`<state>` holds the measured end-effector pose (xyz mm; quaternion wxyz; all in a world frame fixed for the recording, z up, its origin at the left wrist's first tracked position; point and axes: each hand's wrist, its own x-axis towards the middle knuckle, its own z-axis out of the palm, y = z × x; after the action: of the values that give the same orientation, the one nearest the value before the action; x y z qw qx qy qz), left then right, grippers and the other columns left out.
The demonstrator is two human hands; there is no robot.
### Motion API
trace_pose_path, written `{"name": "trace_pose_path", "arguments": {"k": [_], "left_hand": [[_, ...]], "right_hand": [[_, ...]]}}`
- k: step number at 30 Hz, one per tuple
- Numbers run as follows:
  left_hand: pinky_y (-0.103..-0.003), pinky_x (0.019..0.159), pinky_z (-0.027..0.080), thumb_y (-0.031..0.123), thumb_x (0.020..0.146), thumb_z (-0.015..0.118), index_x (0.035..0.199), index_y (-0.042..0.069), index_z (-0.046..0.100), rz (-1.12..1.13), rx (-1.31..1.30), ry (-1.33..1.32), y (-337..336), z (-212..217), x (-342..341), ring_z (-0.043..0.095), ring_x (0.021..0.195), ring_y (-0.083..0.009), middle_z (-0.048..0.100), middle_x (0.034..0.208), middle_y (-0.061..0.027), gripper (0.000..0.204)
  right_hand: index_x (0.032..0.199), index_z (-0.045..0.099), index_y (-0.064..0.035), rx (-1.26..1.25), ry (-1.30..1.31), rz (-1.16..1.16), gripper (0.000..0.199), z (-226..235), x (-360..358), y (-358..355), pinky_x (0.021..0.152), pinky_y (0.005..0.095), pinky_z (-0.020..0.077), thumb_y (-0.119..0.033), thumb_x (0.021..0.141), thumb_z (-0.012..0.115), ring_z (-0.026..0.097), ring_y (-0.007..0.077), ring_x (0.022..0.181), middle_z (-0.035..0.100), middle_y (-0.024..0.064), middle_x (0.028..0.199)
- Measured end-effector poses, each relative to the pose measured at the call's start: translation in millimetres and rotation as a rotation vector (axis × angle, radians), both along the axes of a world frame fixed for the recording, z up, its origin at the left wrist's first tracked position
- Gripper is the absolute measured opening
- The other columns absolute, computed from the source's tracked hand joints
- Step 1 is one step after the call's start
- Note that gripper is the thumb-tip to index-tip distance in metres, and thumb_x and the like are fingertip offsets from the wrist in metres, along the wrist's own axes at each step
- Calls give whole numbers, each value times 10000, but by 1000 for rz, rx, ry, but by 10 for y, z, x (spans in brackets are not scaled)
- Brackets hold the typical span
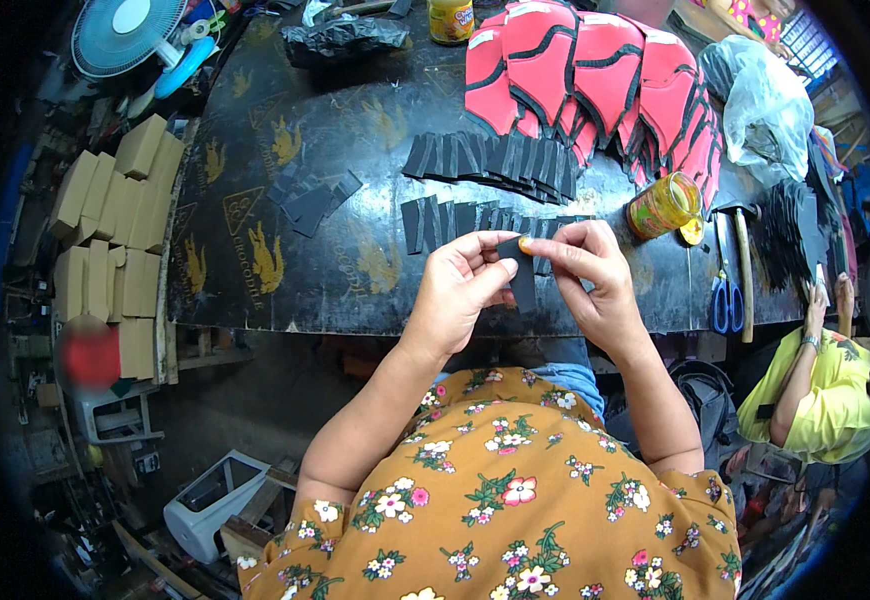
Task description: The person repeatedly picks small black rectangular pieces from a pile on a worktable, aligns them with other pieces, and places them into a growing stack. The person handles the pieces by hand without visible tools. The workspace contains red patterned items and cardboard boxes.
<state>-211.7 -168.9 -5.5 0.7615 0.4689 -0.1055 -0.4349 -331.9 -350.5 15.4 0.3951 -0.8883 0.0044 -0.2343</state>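
My left hand (pixel 455 290) pinches a small black strip (pixel 523 285) between thumb and index finger, just above the table's near edge. Against the strip's upper end rests the index fingertip of my right hand (pixel 595 272), with a dab of something yellowish on it; the thumb stands apart and the other fingers curl. Right behind my hands lies a row of black strips (pixel 440 222), partly hidden by them, and beyond it a second overlapping row (pixel 505 165). An uncapped glass jar (pixel 655 207) with yellowish contents stands to the right.
Stacked pink-and-black shoe-upper-like pieces (pixel 605 65) fill the far right. Blue-handled scissors (pixel 726 300) and a hammer (pixel 745 270) lie right, near a co-worker in a yellow shirt (pixel 820 390). Loose black pieces (pixel 310 200) lie left. Brown boxes (pixel 120 215) stand beyond the table's left edge.
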Motion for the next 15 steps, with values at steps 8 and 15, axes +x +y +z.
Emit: {"name": "trace_pose_path", "arguments": {"k": [8, 15], "left_hand": [[-266, 737, 618, 58, 1034, 709, 1363, 30, 675, 62, -51, 151, 4, -66, 72, 698, 907, -79, 729, 1087, -11, 332], [-228, 728, 560, 33, 1034, 708, 1312, 30, 720, 432, 218, -569, 407, -98, 734, 659, 840, -61, 707, 1022, 14, 278]], "right_hand": [[1179, 840, -240, -320, -106, 75, 506, 20, -308, 48, 871, 428, 496, -25, 723, 802, 601, 277, 983, 666, 32, 1057], [1195, 792, -62, -80, -53, -237, 423, -263, -523, -174, 883, 379, 524, 114, 827, 680, 634, 293, 1003, 661, 121, 1078]]}}
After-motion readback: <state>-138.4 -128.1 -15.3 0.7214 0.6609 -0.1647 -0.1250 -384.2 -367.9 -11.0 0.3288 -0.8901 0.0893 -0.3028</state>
